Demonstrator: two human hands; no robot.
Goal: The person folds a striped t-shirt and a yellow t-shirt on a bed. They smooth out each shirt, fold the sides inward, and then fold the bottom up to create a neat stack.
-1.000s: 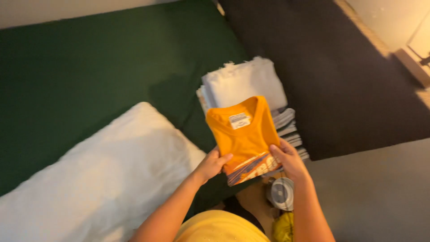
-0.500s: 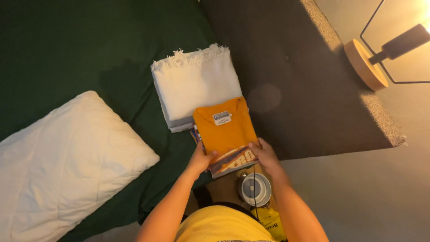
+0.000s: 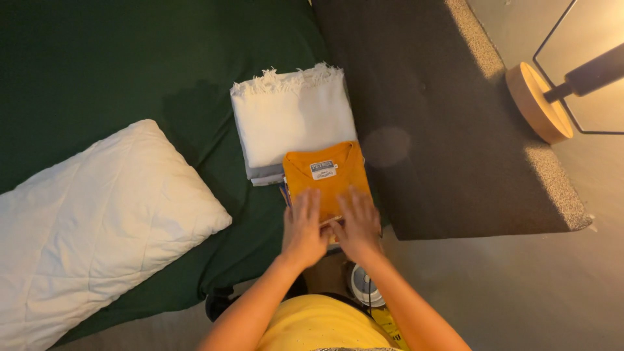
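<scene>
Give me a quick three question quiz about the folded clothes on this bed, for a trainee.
1. True or false: both hands lie flat on the folded orange shirt.
2. What lies just beyond the orange shirt? A) a white fringed folded cloth B) a pair of shoes C) a book
3. Which side of the green bedcover holds the white pillow, the person's left or right?

Key: 1 true: left hand and right hand press its near end. 2 A, the white fringed cloth. 3 left.
</scene>
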